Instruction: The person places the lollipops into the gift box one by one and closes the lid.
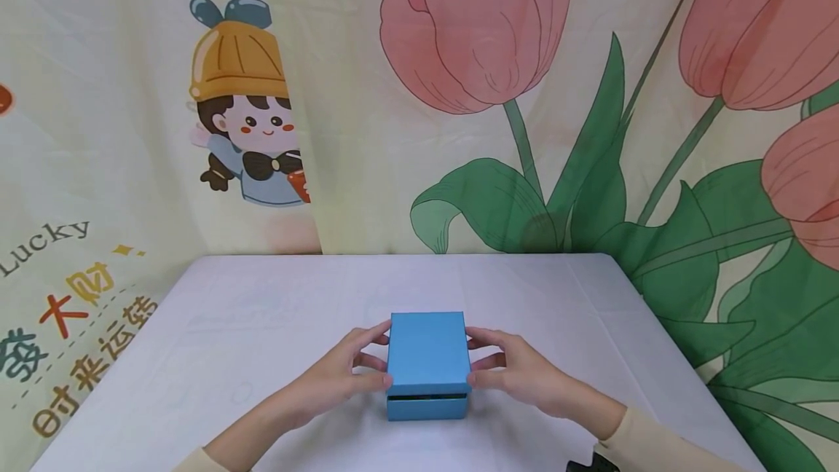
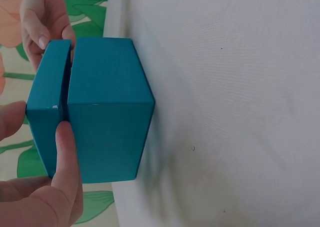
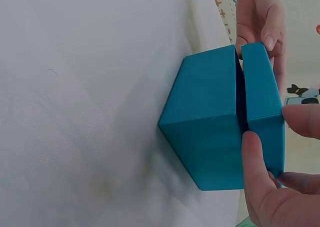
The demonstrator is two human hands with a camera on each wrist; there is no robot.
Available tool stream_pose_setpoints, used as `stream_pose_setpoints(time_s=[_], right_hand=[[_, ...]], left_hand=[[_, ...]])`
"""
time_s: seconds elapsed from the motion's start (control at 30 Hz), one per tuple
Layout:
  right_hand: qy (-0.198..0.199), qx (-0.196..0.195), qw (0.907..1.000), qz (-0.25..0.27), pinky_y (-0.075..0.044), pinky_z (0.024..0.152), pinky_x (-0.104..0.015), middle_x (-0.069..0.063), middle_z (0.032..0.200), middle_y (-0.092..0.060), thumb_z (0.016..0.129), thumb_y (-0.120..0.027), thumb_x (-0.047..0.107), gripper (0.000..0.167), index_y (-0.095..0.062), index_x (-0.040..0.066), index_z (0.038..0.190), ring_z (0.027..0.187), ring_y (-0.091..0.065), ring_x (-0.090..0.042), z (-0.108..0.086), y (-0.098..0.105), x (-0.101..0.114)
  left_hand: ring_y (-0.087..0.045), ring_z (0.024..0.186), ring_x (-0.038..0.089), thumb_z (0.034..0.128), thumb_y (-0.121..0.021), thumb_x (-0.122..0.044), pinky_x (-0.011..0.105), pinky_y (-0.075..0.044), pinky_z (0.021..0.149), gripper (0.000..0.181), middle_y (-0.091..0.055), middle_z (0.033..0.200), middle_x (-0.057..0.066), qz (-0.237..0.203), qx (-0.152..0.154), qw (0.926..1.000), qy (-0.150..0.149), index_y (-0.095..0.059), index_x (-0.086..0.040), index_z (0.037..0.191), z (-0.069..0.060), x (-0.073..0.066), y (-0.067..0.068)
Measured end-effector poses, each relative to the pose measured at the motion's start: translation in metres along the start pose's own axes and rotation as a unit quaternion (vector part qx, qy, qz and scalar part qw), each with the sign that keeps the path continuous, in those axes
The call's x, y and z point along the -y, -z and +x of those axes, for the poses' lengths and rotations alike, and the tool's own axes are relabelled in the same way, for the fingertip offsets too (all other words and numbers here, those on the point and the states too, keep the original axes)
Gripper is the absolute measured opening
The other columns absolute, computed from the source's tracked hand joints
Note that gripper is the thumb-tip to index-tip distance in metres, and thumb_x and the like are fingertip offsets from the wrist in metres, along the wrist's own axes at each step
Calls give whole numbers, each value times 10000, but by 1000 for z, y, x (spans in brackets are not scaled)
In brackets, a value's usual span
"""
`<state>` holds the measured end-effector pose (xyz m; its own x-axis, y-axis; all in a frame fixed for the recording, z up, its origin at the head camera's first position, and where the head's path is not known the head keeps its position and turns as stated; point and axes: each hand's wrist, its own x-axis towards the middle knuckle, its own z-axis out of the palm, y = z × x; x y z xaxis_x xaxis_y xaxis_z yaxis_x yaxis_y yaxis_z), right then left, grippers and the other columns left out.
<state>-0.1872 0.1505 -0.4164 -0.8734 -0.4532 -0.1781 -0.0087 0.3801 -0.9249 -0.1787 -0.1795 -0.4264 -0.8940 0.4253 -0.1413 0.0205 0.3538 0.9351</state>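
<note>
A blue cardboard box (image 1: 426,409) stands on the table in front of me, with its matching blue lid (image 1: 429,350) over it. A narrow dark gap separates lid and box, clearest in both wrist views. My left hand (image 1: 336,379) holds the lid's left side, its thumb near the front corner. On the opposite side, my right hand (image 1: 524,377) grips the lid in the same way. In the left wrist view, one fingertip touches the lid's lower edge (image 2: 50,82) beside the gap. The box's inside is hidden.
A white cloth covers the table (image 1: 275,297). Behind it hangs a curtain (image 1: 354,93) printed with tulips, a cartoon figure and lettering. A small black object (image 1: 593,462) shows by the right sleeve at the bottom edge.
</note>
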Motion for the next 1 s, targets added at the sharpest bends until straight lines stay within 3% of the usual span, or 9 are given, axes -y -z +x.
stream_pose_setpoints(time_s=[0.3,1.0], right_hand=[[8,86,9998,179,-604,976,-437,-138,1482,-576,943,-810,139,789,-419,68,1625,1194,-676,-264,-3,-4,-4],[-41,157,9996,248,-609,961,-430,-144,1467,-588,938,-811,136,790,-423,58,1621,1170,-683,-262,-3,-6,-11]], left_hand=[[-569,1319,277,974,-793,-284,399,-519,938,892,-399,1583,93,-68,106,9999,-88,-279,-200,1699,-4,3,-1],[-569,1317,279,955,-815,-271,399,-537,967,911,-400,1580,98,-208,158,9997,-16,-290,-200,1696,-5,12,-4]])
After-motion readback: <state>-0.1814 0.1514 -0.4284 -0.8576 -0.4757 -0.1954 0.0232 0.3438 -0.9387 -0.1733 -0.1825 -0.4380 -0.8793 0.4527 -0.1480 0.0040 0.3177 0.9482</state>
